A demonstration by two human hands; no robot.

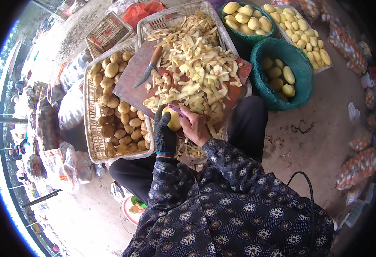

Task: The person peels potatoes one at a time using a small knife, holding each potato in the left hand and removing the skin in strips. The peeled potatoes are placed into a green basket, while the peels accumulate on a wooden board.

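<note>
My left hand [165, 138], in a dark knitted glove, grips a pale yellow potato [173, 123] just above my lap. From the right, my bare right hand [196, 127] holds a purple peeler [177, 110] against the top of that potato. The peeler's blade is too small to make out. Beyond my hands, a reddish-brown board [130, 81] carries a large heap of potato peelings [200, 70]. On the board's left part lies a curved knife [149, 67] with a wooden handle.
A crate [90, 136] of unpeeled potatoes stands at my left. Peelings fill another crate [144, 26] behind the board. Right of it are a green mesh-lined tub [260, 55] with peeled potatoes, a second potato tub [242, 37] and a pale crate [326, 67]. Filled sacks [359, 169] line the right.
</note>
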